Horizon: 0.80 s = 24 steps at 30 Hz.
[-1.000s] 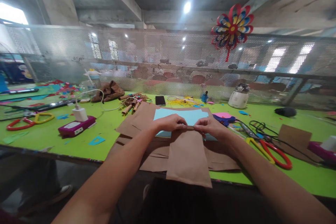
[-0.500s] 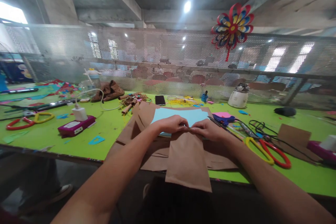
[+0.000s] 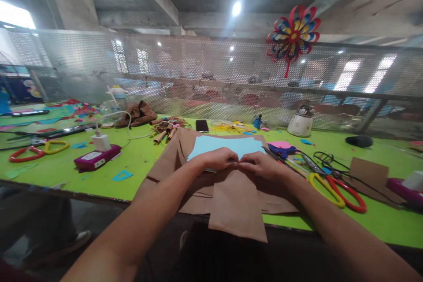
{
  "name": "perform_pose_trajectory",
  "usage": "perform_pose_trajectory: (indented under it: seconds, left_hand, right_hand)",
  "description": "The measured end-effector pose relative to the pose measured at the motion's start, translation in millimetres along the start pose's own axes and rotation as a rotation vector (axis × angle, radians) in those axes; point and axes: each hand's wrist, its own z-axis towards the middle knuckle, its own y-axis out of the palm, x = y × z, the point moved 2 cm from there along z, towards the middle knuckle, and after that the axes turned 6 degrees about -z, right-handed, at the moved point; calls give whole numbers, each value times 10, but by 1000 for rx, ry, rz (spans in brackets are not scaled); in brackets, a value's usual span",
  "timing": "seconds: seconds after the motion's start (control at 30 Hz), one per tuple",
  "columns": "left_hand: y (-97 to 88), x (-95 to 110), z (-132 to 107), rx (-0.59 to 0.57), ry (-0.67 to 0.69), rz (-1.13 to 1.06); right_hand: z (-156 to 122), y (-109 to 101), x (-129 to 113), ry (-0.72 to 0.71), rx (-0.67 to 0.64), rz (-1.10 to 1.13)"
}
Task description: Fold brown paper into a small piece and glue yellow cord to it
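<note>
A strip of brown paper (image 3: 236,205) lies over the front edge of the green table (image 3: 139,163) and hangs off it. My left hand (image 3: 218,158) and my right hand (image 3: 261,164) meet fingertip to fingertip at the strip's far end, both pinched closed on its top edge. Under them lie more brown sheets (image 3: 172,158) and a light blue sheet (image 3: 224,145) just beyond my fingers.
Red and yellow scissors (image 3: 337,187) and black cables lie to the right, with a purple device (image 3: 95,158) and white charger to the left. Further back are paper rolls (image 3: 163,132), a phone (image 3: 202,125), a white appliance (image 3: 300,123) and a perforated metal screen with a paper pinwheel (image 3: 292,31).
My hands have drawn closer together, meeting at the middle of the strip's top edge. The brown sheets beneath have shifted slightly, the left one lifting.
</note>
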Motion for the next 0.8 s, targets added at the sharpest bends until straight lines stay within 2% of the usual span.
perform_pose_trajectory:
  seconds: [0.27,0.53,0.8]
  left_hand:
    - [-71,-82,-3,-14,-36,-51]
    - [-99,-224,-40,-58,-110,-178]
    - [-107,-208,-24,-5,-117,-244]
  right_hand:
    - [-13,-49,-6,31,4,-2]
    - [-34,-67,81,150,-54,53]
    - [-54,-122,56,107,-98,133]
